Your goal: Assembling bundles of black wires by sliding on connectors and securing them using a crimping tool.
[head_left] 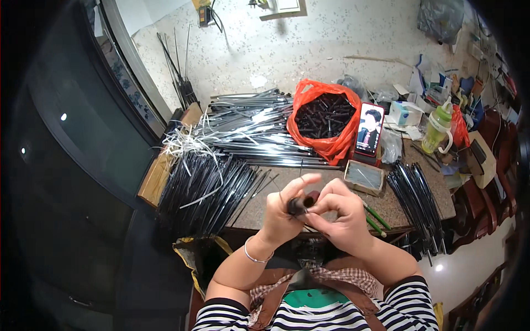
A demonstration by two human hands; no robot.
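Two hands meet in the middle, just above the near edge of the surface point(386, 205). The left hand point(281, 212) has its fingers wrapped around a short black tube point(301, 204), and one finger sticks up above it. The right hand point(339, 212) touches the same tube from the other side, with its fingers pinched on the end of it. So the tube sits between both hands, held in the air. A thin silver bracelet point(256, 256) goes around the left wrist. On the left part of the surface lies a big pile of long black rods point(204, 190), and some white strips point(185, 142) lie on top of them. Behind that pile is a heap of shiny silver rods point(251, 124). An orange bag point(326, 144) full of short black tubes stands at the back, and a phone point(370, 129) with its screen on leans just beside it. A small open box point(364, 177) sits near the right hand. More black rods point(417, 198) lie on the right side of the surface. A green bottle point(437, 128) stands far back on the right. Two green sticks point(376, 220) lie just beside the right hand.
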